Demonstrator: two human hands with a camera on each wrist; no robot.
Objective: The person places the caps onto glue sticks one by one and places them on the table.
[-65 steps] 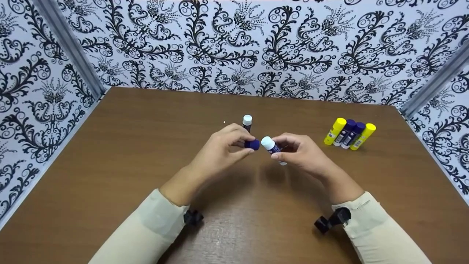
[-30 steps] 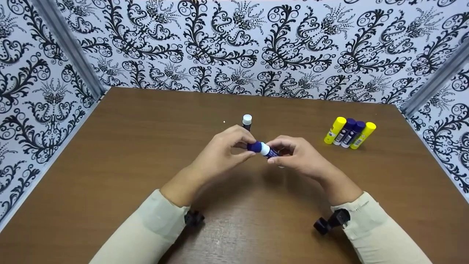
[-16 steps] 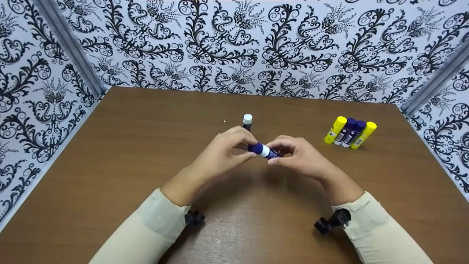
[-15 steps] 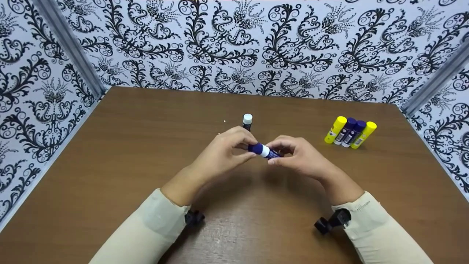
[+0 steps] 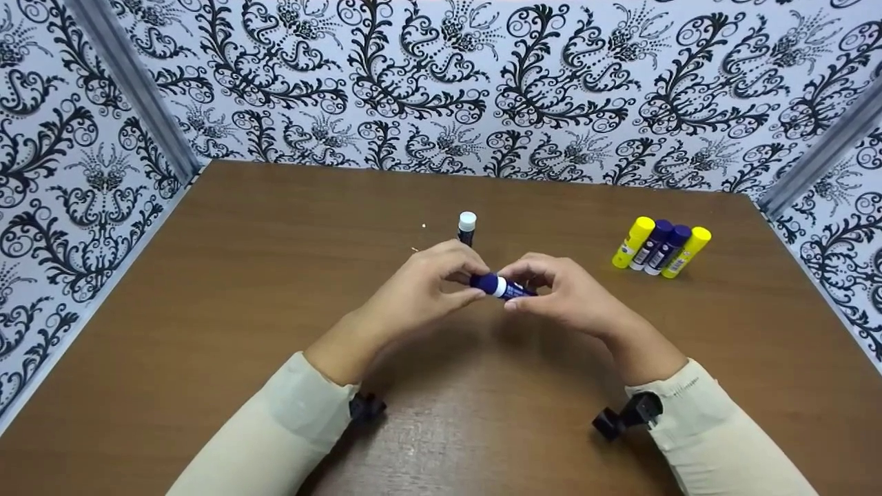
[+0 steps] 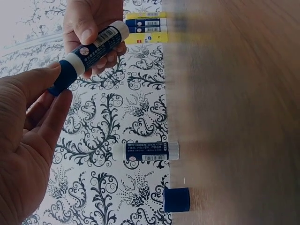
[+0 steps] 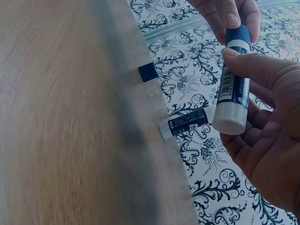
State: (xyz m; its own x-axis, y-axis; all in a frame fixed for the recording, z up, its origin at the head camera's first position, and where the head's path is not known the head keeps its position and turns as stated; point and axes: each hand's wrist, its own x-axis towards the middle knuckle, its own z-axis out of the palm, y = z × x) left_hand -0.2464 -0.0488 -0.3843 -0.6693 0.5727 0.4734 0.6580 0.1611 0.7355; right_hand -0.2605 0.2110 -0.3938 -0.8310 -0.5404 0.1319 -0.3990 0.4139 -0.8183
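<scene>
Above the middle of the table, my left hand [image 5: 427, 279] pinches a dark blue cap [image 6: 65, 75] between thumb and fingers. The cap sits over the white end of a glue stick [image 6: 101, 49], with a white band showing below it. Around the labelled body of that stick curl the fingers and thumb of my right hand [image 5: 561, 293]; its white base points down and right in the head view. Just beyond my left hand stands a second, uncapped glue stick [image 5: 467, 224], white end up. A loose blue cap [image 6: 177, 200] rests on the table, hidden by my left hand in the head view.
Two yellow and two blue capped glue sticks [image 5: 660, 246] stand in a row at the back right. Tiny white specks [image 5: 424, 226] lie left of the uncapped stick. Patterned panels [image 5: 441, 89] enclose the brown table [image 5: 207, 310] at the back and sides.
Earlier the cap and the glue stick were apart. They have come together, and the cap has slid further over the white end. Both hands have shifted only slightly.
</scene>
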